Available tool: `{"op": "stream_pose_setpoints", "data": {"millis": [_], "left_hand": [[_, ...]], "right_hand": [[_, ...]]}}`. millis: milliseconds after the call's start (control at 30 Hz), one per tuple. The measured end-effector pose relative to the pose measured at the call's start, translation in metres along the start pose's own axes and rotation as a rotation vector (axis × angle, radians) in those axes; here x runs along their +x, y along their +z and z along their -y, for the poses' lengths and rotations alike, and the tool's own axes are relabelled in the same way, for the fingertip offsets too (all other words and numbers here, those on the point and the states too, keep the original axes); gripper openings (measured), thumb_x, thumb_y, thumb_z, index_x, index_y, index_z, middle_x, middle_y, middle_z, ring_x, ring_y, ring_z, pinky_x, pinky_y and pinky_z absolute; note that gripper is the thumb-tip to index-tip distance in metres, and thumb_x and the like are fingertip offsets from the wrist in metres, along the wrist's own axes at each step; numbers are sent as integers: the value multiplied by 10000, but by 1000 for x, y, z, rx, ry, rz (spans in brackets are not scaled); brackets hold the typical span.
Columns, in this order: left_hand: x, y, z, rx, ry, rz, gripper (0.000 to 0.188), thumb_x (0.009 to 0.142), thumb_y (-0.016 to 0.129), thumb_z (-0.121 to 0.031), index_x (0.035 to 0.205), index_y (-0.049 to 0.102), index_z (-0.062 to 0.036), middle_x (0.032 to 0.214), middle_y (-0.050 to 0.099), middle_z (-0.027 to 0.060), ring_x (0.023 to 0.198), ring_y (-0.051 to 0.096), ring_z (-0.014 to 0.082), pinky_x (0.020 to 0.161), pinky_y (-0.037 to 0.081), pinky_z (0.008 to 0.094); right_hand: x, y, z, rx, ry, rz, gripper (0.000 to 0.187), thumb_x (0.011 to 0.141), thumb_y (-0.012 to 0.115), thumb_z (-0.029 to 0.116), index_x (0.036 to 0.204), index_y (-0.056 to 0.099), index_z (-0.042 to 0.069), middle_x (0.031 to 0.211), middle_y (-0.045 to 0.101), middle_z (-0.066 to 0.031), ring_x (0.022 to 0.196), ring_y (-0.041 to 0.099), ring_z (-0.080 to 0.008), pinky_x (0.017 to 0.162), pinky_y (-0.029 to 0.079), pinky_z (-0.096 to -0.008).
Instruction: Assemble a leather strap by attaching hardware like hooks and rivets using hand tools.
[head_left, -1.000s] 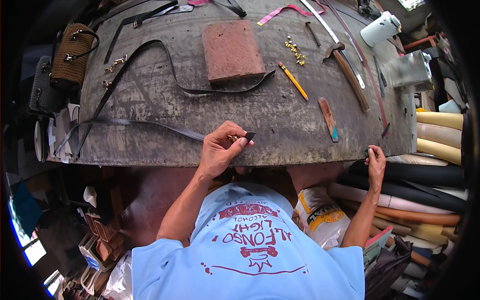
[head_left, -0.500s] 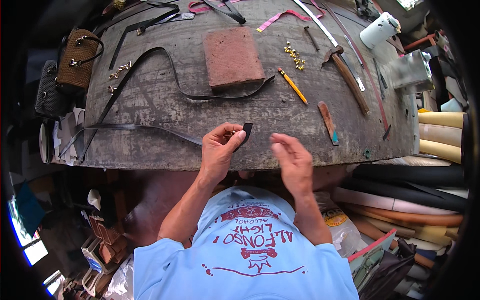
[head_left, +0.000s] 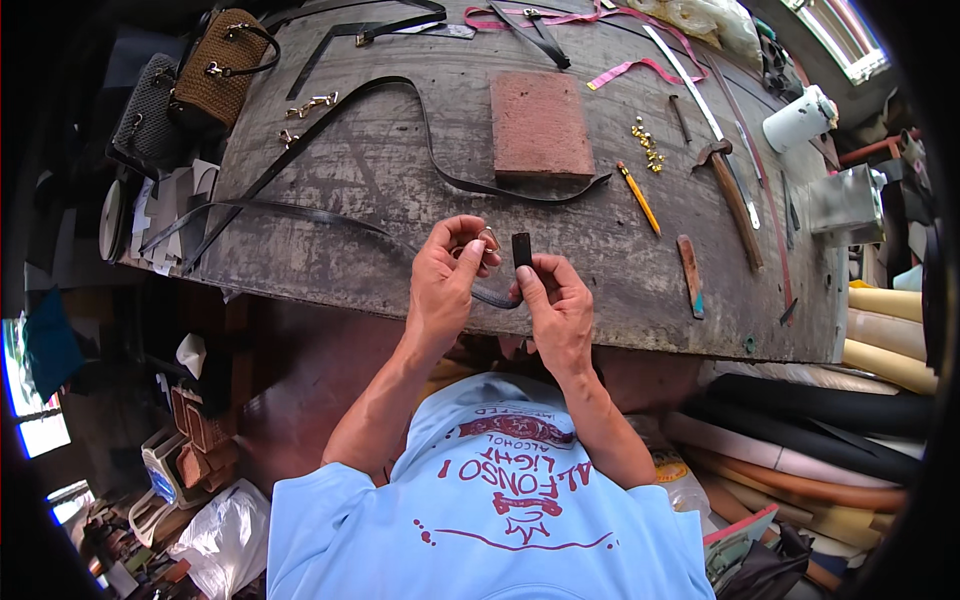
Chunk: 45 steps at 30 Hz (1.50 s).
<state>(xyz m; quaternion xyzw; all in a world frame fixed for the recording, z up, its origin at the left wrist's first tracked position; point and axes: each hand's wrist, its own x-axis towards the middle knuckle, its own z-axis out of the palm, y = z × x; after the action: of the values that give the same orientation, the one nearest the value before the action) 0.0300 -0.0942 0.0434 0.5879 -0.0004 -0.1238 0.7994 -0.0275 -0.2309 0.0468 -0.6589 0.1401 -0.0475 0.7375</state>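
Note:
My right hand (head_left: 558, 310) is closed, pinching the end of a black leather strap (head_left: 521, 250), whose tip points up between thumb and fingers. Beside it, my left hand (head_left: 445, 275) grips a small gold-coloured metal clasp (head_left: 489, 241) with a ring-like part; the fingers hide most of it. From the right hand the strap bends under the left hand and runs left across the worktable. Whether the strap touches the clasp I cannot tell. Both hands hover over the table's near edge. A second black strap (head_left: 425, 120) curves across the tabletop, ending near a reddish stone block (head_left: 540, 125).
On the worn wooden table (head_left: 330, 230) lie a pencil (head_left: 638, 198), several gold studs (head_left: 648, 148), a hammer (head_left: 735, 210), a wooden-handled tool (head_left: 690, 275) and more metal clasps (head_left: 316, 104). Two woven bags (head_left: 222, 70) stand far left. Rolled material (head_left: 800, 420) is stacked at right.
My right hand has moved in and taken hold of the strap end. The left hand now shows the clasp at its fingertips. The view has shifted, so the tabletop things appear farther right.

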Motion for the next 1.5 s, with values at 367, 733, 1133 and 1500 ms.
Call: {"op": "stream_pose_setpoints", "data": {"millis": [367, 733, 1133, 1500], "left_hand": [[-12, -10, -16, 301, 317, -215, 134, 922, 635, 23, 1051, 668, 10, 981, 632, 83, 813, 661, 130, 725, 545, 261], [-24, -9, -23, 837, 695, -271, 208, 832, 697, 65, 1026, 685, -7, 984, 616, 104, 842, 651, 214, 692, 533, 301], [-34, -11, -17, 735, 604, -225, 215, 828, 694, 79, 1019, 701, -19, 988, 633, 93, 869, 647, 179, 750, 540, 288], [-37, -14, -10, -315, 11, -130, 120, 970, 609, -59, 1066, 632, 10, 980, 656, 54, 863, 630, 130, 763, 543, 304]], "right_hand": [[0, 25, 13, -426, -282, -40, 153, 864, 719, 82, 984, 677, -3, 838, 700, -141, 718, 681, -218, 659, 514, -305], [4, 40, 8, -653, -563, -72, 109, 836, 695, 75, 927, 673, 20, 836, 674, -133, 743, 640, -321, 677, 487, -398], [9, 40, 7, -752, -718, -83, 216, 834, 694, 52, 1047, 660, 39, 805, 649, -117, 720, 629, -287, 669, 473, -384], [12, 34, 1, -724, -904, -81, 257, 809, 719, 40, 1058, 659, 33, 772, 626, -77, 667, 605, -243, 650, 459, -357]]}}
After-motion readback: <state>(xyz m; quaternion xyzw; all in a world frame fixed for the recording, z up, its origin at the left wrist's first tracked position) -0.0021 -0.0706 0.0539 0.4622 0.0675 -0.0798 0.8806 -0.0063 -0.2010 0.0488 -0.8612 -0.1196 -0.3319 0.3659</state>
